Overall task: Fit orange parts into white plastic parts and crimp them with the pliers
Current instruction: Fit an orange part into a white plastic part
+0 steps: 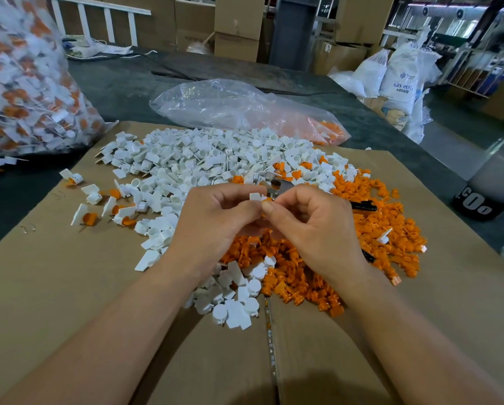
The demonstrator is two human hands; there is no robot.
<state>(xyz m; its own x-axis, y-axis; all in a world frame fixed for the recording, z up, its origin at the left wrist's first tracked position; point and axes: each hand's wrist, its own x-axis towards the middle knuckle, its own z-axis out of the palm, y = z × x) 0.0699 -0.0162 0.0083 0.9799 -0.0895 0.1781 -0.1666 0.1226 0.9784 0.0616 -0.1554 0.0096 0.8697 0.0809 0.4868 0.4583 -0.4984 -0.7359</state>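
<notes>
My left hand [215, 217] pinches a small white plastic part [256, 197] above the piles. My right hand [312, 226] pinches an orange part [266, 204] against it, thumb on top. The pliers [282, 187] lie behind my hands on the parts, metal jaws showing, with black handles [363, 206] poking out to the right of my right hand. A heap of white parts [192, 165] covers the cardboard's middle and far side. A heap of orange parts [376, 238] lies to the right and under my hands.
Several fitted white-and-orange pieces [98, 206] lie scattered at the left on the cardboard sheet [54, 287]. A big clear bag of finished pieces [25, 83] stands far left. A near-empty clear bag [239, 109] lies behind the heaps. Boxes and sacks stand beyond.
</notes>
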